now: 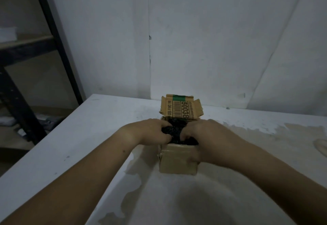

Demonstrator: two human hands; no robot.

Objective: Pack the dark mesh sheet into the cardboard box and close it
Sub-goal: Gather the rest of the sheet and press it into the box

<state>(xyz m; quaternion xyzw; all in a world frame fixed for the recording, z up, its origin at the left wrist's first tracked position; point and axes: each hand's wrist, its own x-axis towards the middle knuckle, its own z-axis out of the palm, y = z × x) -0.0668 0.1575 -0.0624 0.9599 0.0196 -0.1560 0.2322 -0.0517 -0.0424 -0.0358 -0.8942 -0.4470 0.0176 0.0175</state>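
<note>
A small brown cardboard box [177,161] stands on the white table, its far flap [181,107] upright with a green stripe and printed numbers. The dark mesh sheet [177,129] is bunched up in the box's open top and bulges above the rim. My left hand [150,132] presses on the mesh from the left with curled fingers. My right hand [201,134] grips the mesh from the right, its thumb down against the box's front right wall. How deep the mesh reaches inside is hidden.
The white table [88,136] has worn, peeling patches [256,136] at right and around the box. A white wall [194,39] stands just behind the box. A dark metal shelf frame [46,30] rises at the left, beyond the table's left edge.
</note>
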